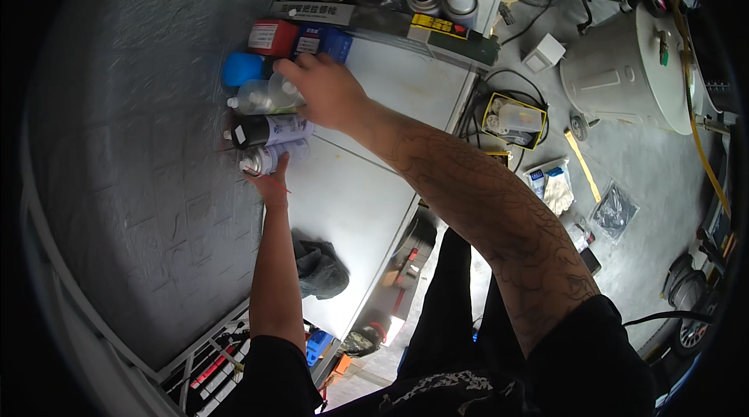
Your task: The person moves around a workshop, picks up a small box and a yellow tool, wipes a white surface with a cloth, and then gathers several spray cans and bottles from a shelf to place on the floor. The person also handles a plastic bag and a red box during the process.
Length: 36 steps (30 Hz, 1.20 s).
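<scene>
- Our right hand [324,88] pinches a clear bottle [284,92].
- Our left hand [270,188] touches a spray can [273,155], its grip unclear.
- A dark cloth [320,270] lies on our worktop [363,192].

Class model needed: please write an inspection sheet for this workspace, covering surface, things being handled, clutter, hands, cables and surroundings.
Surface: pale worktop, against a grey wall.
Things handled: spray can with a thin red straw, dark bottle and clear bottle, in a row by the wall.
Clutter: dark cloth on the worktop; gloves, yellow strip and yellow-edged bin on the floor.
Hands: left hand at the spray can, right hand at the clear bottle; both grips partly hidden.
Cables: black cables loop around the yellow-edged bin.
Surroundings: large metal drum; wheel at lower right.
</scene>
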Tool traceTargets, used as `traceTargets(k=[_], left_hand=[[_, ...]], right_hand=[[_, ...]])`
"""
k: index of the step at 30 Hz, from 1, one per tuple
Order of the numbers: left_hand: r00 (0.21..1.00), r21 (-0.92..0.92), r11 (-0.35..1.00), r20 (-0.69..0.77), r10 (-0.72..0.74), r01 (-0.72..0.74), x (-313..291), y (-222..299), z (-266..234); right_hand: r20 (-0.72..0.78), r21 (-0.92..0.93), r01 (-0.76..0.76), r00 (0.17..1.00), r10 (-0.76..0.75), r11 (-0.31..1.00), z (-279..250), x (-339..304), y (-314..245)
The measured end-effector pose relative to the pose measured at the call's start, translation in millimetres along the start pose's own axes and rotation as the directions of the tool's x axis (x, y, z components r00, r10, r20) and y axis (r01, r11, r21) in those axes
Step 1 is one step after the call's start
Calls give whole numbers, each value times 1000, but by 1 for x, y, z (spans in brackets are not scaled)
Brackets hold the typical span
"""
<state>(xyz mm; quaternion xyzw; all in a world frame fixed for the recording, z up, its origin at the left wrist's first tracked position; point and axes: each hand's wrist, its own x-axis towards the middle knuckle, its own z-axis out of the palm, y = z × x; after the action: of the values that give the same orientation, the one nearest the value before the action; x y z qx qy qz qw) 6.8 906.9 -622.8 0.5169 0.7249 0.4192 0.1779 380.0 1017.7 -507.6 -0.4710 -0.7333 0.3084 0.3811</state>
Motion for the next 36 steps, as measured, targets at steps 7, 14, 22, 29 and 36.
traceTargets(k=[7,14,22,29,36], left_hand=[[1000,185,983,19,-3,0,3,-2,-6],[996,47,995,34,85,-87,-56,-4,-25],[985,160,981,117,-130,111,-172,60,-85],[746,-142,967,616,255,-214,-356,236,-21],[478,-281,892,765,431,-355,-484,247,283]], right_hand=[[-57,3,7,998,-7,1000,-10,-44,31],[-248,194,-11,967,60,981,-55,-139,26],[-260,322,-235,909,324,917,-151,-379,27],[-490,401,-766,283,825,501,-143,-607,98],[-682,397,-864,-51,730,310,-152,-769,277]])
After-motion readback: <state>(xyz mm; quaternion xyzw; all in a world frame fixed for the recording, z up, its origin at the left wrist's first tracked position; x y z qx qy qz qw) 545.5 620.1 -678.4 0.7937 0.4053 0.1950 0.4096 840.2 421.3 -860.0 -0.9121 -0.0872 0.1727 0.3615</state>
